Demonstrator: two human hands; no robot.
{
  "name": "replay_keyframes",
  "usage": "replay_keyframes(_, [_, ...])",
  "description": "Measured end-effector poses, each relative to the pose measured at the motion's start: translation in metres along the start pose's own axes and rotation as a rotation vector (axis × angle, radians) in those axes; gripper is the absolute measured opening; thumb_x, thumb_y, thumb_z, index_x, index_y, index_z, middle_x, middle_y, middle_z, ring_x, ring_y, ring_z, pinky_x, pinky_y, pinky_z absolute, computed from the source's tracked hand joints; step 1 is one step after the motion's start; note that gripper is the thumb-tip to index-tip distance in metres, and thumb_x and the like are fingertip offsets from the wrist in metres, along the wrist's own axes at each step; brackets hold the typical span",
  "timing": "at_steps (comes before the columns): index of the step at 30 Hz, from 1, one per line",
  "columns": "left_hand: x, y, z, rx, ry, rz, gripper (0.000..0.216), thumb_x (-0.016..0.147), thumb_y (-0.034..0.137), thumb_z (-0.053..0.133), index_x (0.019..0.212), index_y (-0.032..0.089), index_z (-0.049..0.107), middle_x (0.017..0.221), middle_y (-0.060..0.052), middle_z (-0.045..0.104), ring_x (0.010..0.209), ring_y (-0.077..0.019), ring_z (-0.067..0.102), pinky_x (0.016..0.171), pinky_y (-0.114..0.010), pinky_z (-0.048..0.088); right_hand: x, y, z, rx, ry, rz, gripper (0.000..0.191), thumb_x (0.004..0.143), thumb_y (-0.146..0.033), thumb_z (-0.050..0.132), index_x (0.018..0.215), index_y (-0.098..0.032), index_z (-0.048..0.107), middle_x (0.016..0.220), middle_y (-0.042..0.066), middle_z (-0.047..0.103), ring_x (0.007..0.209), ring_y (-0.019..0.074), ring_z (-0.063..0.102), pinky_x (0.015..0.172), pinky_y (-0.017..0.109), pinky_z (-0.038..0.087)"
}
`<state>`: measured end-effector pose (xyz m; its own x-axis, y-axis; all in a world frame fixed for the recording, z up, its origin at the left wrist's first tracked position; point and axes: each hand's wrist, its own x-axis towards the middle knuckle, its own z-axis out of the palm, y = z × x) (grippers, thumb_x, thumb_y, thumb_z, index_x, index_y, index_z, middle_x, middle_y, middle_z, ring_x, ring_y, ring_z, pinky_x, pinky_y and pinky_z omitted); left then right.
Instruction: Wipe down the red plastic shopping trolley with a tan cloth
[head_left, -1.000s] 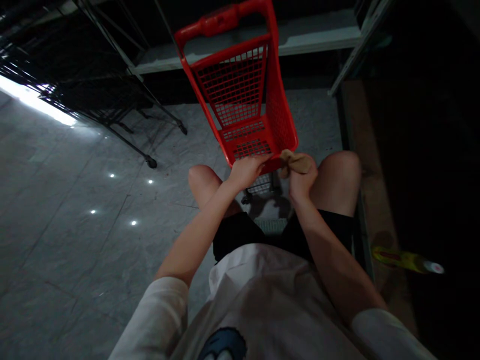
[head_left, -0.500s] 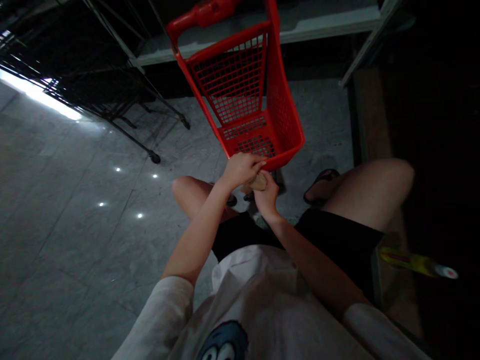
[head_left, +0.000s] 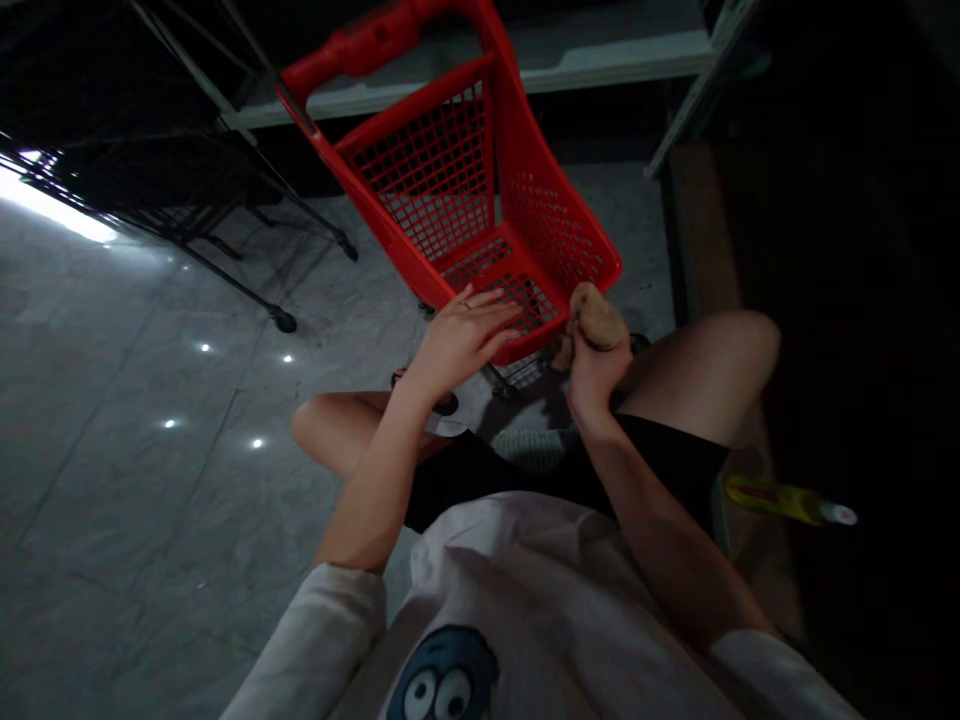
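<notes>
A red plastic shopping cart [head_left: 546,215] with a lattice basket stands in front of me, its near rim between my hands. My left hand [head_left: 466,338] lies across the near left rim, fingers stretched out and a little apart over the basket's inside. A ring shows on one finger. My right hand [head_left: 598,372] is closed around a crumpled tan cloth [head_left: 600,318] at the near right corner of the rim. Part of the cloth hangs below the hand. Whether it touches the rim is hard to tell.
A yellow bottle with a white cap [head_left: 784,500] lies beside my right thigh. At left stands a dark wire rack on casters [head_left: 283,319]. A pale shelf [head_left: 622,62] runs behind the cart. My bent knees flank the cart on the grey tiled floor [head_left: 135,530].
My right hand has moved right with the cloth, from beside the left hand to the rim's right corner. My left hand's fingers have spread out. The cart has turned slightly, and the view has shifted.
</notes>
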<state>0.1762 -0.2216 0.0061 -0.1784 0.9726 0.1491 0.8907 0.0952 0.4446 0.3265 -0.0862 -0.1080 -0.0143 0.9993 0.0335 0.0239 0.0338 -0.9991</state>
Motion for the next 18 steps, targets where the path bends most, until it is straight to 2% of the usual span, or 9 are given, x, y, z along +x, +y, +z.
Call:
replay_keyframes(2, [-0.009,-0.022,-0.007,0.053,-0.055,0.02,0.03,0.111,0.038,0.058,0.128,0.024,0.079,0.138,-0.007,0.078,0.146,-0.0247,0.061,0.137,-0.057,0.028,-0.029,-0.004,0.004,-0.01,-0.034,0.038,0.05,0.072,-0.044,0.082,0.113,-0.023,0.062,0.122,0.011,0.077,0.118,0.0288,0.068,0.112,0.046,0.056])
replay_keyframes(4, [-0.012,-0.038,-0.008,0.052,-0.114,0.048,0.032,0.112,0.041,0.054,0.115,0.025,0.082,0.126,-0.004,0.082,0.133,-0.0217,0.07,0.139,-0.054,0.026,-0.054,-0.007,0.011,-0.003,-0.062,0.082,0.051,0.074,-0.048,0.081,0.113,-0.023,0.061,0.12,0.01,0.077,0.116,0.0287,0.068,0.109,0.046,0.057])
replay_keyframes(6, [-0.01,-0.045,-0.006,0.036,-0.131,0.059,0.037,0.114,0.042,0.049,0.108,0.026,0.082,0.117,-0.002,0.084,0.12,-0.019,0.074,0.14,-0.052,0.023,-0.076,-0.01,0.018,0.021,-0.108,0.101,0.049,0.075,-0.048,0.08,0.113,-0.024,0.061,0.118,0.009,0.077,0.112,0.028,0.07,0.107,0.046,0.058])
replay_keyframes(9, [-0.004,-0.045,0.002,0.028,-0.08,0.041,0.035,0.113,0.04,0.051,0.107,0.025,0.082,0.116,-0.003,0.084,0.118,-0.0195,0.074,0.141,-0.054,0.021,-0.1,-0.009,0.029,0.062,-0.196,0.089,0.046,0.075,-0.044,0.079,0.114,-0.026,0.063,0.118,0.007,0.078,0.11,0.0271,0.073,0.107,0.046,0.06])
replay_keyframes(13, [0.005,-0.042,0.015,0.026,0.011,0.02,0.028,0.111,0.03,0.056,0.108,0.025,0.083,0.115,-0.004,0.085,0.116,-0.0204,0.075,0.141,-0.058,0.02,-0.115,-0.002,0.038,0.073,-0.231,0.054,0.042,0.078,-0.038,0.074,0.117,-0.029,0.064,0.122,0.006,0.079,0.114,0.0279,0.074,0.108,0.049,0.058])
replay_keyframes(18, [0.015,-0.038,0.032,0.072,0.1,0.027,0.027,0.109,0.026,0.056,0.097,0.022,0.08,0.1,-0.002,0.082,0.106,-0.0199,0.073,0.141,-0.059,0.021,-0.104,0.004,0.034,0.062,-0.219,-0.033,0.041,0.076,-0.037,0.071,0.115,-0.025,0.065,0.113,0.005,0.078,0.106,0.0265,0.073,0.103,0.047,0.059])
